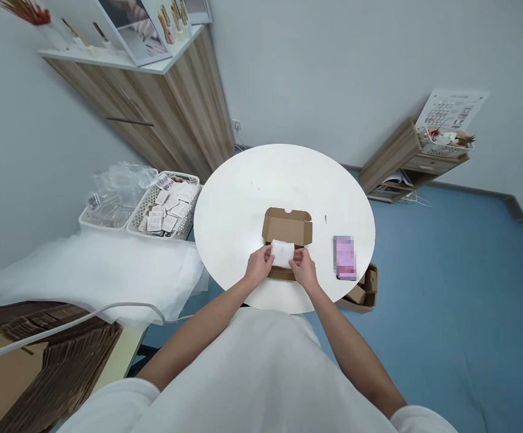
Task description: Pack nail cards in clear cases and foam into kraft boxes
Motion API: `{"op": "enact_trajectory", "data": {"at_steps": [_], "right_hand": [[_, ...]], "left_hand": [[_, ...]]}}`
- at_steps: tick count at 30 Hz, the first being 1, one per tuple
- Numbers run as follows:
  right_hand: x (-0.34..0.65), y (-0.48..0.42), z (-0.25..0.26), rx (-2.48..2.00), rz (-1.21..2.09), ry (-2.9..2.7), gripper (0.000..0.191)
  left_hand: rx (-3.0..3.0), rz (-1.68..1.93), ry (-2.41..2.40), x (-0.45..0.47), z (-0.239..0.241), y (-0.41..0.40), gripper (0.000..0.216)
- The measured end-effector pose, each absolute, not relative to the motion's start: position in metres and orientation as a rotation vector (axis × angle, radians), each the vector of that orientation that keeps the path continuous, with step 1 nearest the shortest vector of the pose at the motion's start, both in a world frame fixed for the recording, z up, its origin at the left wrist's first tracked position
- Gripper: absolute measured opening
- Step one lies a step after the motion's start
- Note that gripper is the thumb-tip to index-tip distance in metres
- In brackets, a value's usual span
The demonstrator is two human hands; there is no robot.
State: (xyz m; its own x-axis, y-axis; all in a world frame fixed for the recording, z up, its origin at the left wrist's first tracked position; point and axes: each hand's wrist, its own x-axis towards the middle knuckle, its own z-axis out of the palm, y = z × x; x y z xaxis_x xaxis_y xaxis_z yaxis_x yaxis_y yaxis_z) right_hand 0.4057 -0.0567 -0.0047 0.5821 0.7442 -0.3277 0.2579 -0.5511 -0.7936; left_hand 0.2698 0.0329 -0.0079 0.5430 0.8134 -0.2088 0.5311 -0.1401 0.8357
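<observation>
Between my two hands is a small white wrapped packet (283,254), held above an unfolded cardboard box (287,228). The box lies on the round white table (234,192), its lid raised away from me. My left hand (260,264) pinches the packet's left edge with thumb and fingers. On the opposite edge, my right hand (304,267) grips it the same way. What the wrapping contains is hidden. Part of the box's base shows below the packet.
A phone with a blurred pink screen (345,257) lies on the table's right side. Below that edge stands a carton of small boxes (370,294). At left are a basket of white cards (171,207), a bin of clear plastic packaging (117,195) and white foam sheeting (121,264).
</observation>
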Motion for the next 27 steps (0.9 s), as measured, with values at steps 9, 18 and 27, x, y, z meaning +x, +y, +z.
{"op": "enact_trajectory", "data": {"at_steps": [9,18,27], "right_hand": [[0.413,-0.055,-0.027,-2.358,0.839,-1.15,0.019],[0.41,-0.056,-0.031,-2.339,0.871,-1.365,0.027],[0.425,-0.078,-0.019,-2.094,0.756,-1.42,0.034]], "left_hand": [[1.996,0.058,1.22,0.289,-0.027,0.026,0.03],[2.154,-0.117,1.147,0.29,-0.03,0.017,0.054],[2.133,0.173,1.051,0.275,-0.019,0.026,0.048]]}}
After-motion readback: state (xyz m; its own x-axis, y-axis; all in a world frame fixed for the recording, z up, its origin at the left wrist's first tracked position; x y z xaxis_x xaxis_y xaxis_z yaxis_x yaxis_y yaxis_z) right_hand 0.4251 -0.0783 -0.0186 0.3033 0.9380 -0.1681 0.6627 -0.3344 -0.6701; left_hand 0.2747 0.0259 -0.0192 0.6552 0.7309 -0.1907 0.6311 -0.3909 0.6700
